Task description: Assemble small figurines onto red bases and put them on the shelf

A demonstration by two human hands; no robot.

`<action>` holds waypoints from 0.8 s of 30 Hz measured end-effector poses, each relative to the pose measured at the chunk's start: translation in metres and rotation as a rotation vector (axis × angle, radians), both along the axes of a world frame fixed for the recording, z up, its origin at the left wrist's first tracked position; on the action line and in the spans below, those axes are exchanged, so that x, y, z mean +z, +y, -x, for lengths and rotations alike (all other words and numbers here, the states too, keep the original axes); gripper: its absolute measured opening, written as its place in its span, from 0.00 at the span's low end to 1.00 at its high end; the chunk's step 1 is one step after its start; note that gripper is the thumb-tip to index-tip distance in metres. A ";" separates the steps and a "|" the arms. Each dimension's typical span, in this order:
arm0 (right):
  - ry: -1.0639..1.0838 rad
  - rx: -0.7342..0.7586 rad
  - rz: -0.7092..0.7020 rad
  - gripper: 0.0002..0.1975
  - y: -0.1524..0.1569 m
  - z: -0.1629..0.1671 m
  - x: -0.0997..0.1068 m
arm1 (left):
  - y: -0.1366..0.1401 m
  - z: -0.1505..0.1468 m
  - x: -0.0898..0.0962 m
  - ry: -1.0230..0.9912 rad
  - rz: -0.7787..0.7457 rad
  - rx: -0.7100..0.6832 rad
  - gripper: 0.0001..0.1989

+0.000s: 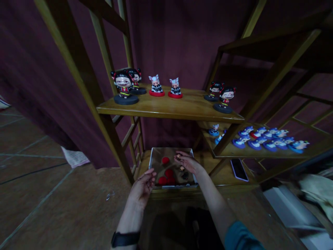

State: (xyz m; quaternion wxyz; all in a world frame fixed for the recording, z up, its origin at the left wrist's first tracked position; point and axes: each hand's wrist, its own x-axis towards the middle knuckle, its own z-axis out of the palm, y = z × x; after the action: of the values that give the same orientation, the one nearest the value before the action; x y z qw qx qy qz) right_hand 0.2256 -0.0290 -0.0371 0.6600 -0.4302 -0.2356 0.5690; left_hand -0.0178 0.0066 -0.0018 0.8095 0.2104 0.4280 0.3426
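Observation:
A shallow cardboard box (171,151) with white edges rests on the lowest shelf. Inside lie several round red bases (169,173) on the left and middle, with a small dark-haired figurine (182,168) and a dark piece (185,176) on the right. Over the right part of the box, my right hand (189,163) has its fingers closed around another small figurine (178,156). My left hand (142,185) hovers by the box's left front corner, fingers loosely bent, with nothing visible in them.
On the wooden shelf (166,108) above stand big-headed black-haired figurines (123,85) and two white-haired ones on red bases (156,86). Several blue figurines (270,139) fill the right shelf. A phone (239,169) lies at lower right. Wooden posts frame the box.

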 end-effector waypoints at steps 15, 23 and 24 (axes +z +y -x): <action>-0.065 -0.034 0.022 0.17 0.001 -0.002 -0.016 | -0.001 -0.014 -0.007 0.001 0.019 -0.010 0.13; -0.146 -0.054 0.123 0.12 0.009 0.006 -0.030 | 0.003 -0.017 -0.010 -0.019 0.006 -0.003 0.13; -0.211 -0.043 0.152 0.11 0.009 0.008 -0.033 | 0.004 -0.017 -0.010 -0.024 0.003 -0.002 0.13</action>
State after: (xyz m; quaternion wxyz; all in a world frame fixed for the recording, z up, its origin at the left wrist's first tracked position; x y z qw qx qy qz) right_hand 0.2176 -0.0196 -0.0703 0.6092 -0.5414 -0.2507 0.5224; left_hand -0.0013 0.0101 -0.0115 0.8151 0.2056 0.4187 0.3436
